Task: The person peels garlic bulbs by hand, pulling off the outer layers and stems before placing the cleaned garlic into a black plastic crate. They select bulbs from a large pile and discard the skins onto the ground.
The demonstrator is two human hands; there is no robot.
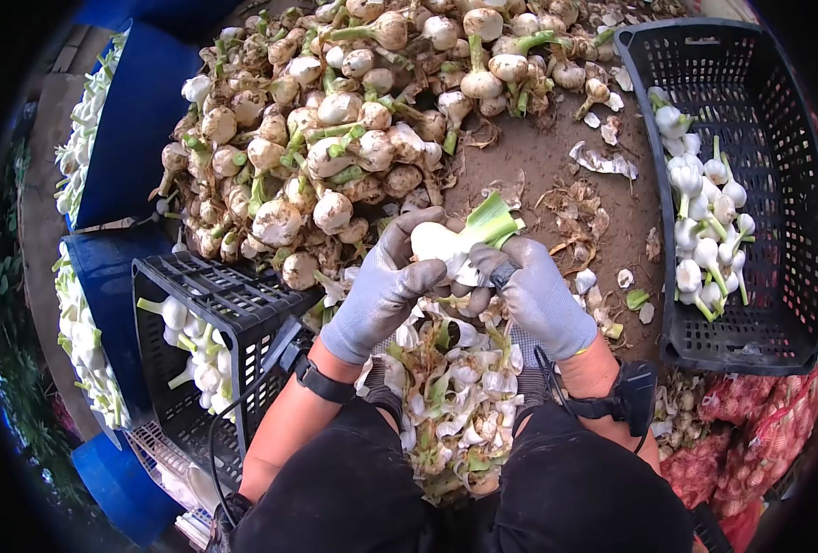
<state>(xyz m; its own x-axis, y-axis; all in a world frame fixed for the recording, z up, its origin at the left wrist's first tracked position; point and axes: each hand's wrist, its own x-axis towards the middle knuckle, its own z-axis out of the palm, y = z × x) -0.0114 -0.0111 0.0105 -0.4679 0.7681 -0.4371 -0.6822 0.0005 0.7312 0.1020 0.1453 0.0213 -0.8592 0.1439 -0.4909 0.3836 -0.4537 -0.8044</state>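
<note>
A garlic bulb [435, 242] with a cut green stalk [492, 221] is held up between my two gloved hands in the middle of the view. My left hand [381, 290] closes round the bulb end with fingers and thumb. On the stalk side, my right hand [542, 290] pinches at the base, where loose white skin [464, 272] hangs down. The tips of the right fingers are partly hidden. Below the hands, between my legs, lies a heap of peeled skins and leaf scraps [459, 396].
Soil-stained garlic [335, 157] is piled ahead. At right stands a black crate [777, 221] with cleaned garlic along its left side. Another black crate [234, 286] tilts at left, beside blue containers [132, 129] full of white bulbs. Red net sacks [759, 433] lie at lower right.
</note>
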